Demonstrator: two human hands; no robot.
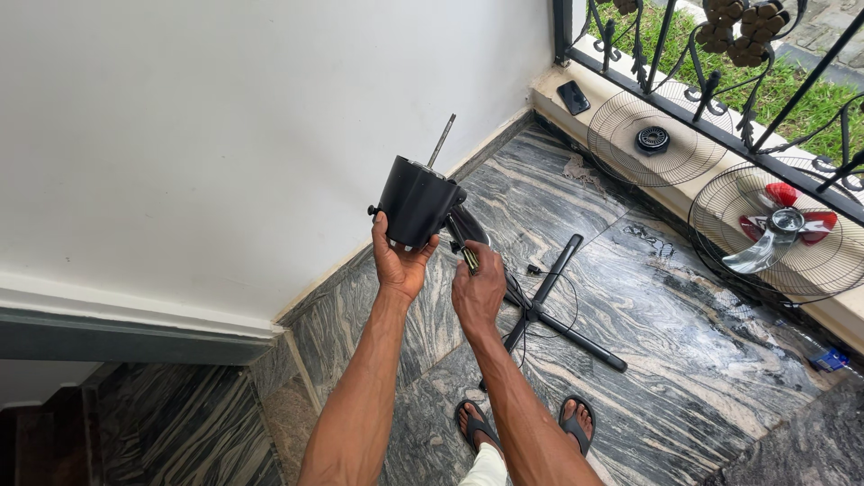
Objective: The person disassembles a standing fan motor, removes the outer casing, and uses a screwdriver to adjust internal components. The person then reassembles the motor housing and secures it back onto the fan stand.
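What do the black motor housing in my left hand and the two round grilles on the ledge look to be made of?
Motor housing: probably moulded plastic, smooth black with soft sheen; painted metal is possible. Grilles: thin metal wire, dark-coated, judging by the fine radial spokes.

Both bare arms reach forward, left hand [400,261] cupped upward, right hand [479,288] closed in a grip

Bright, even daylight enters from the railing [720,81] side, upper right. Polished floor [684,297] shows soft sheen. Shadows faint. Focus sharp; edges bow slightly.
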